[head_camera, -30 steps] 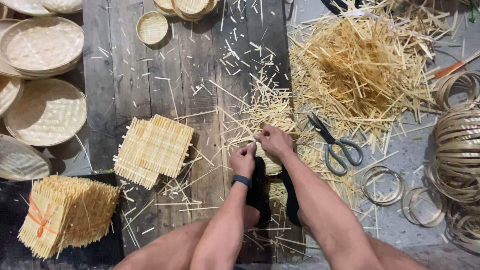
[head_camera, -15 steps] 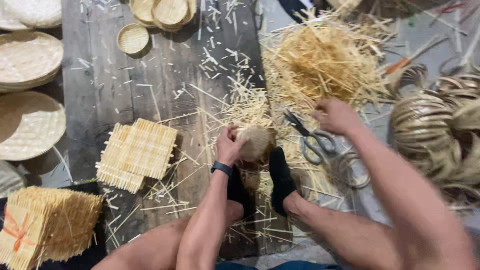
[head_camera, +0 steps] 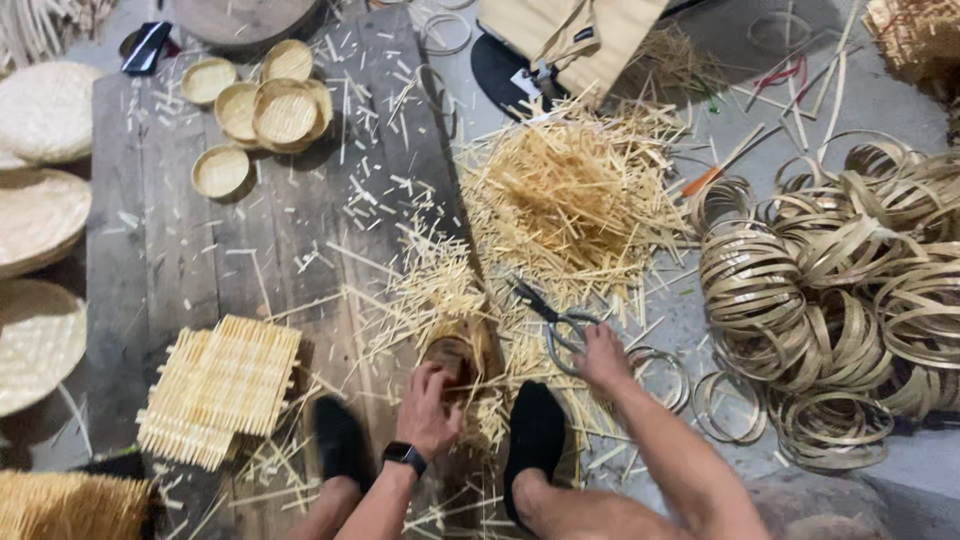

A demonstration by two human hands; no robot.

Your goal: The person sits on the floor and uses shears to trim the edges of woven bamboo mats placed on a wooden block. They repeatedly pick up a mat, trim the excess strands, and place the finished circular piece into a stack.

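Observation:
My left hand (head_camera: 428,408), with a dark watch on the wrist, is closed on a small round woven bamboo piece (head_camera: 452,357) resting on the wooden boards between my feet. My right hand (head_camera: 603,358) lies on the handles of a pair of dark scissors (head_camera: 553,319) on the floor to the right; whether the fingers are through the loops is not clear. A pile of cut bamboo strips (head_camera: 568,195) spreads beyond the scissors. My two feet in black socks (head_camera: 534,430) sit either side of the woven piece.
A stack of square woven mats (head_camera: 222,385) lies left. Small round baskets (head_camera: 272,102) and large flat trays (head_camera: 38,210) sit far left. Many bamboo hoops (head_camera: 838,280) are heaped at right. Loose hoops (head_camera: 828,425) lie near my right leg.
My right hand has come down from the strip pile onto the scissors' handles. The left hand stays on the woven piece. The camera view has tilted up and shifted right.

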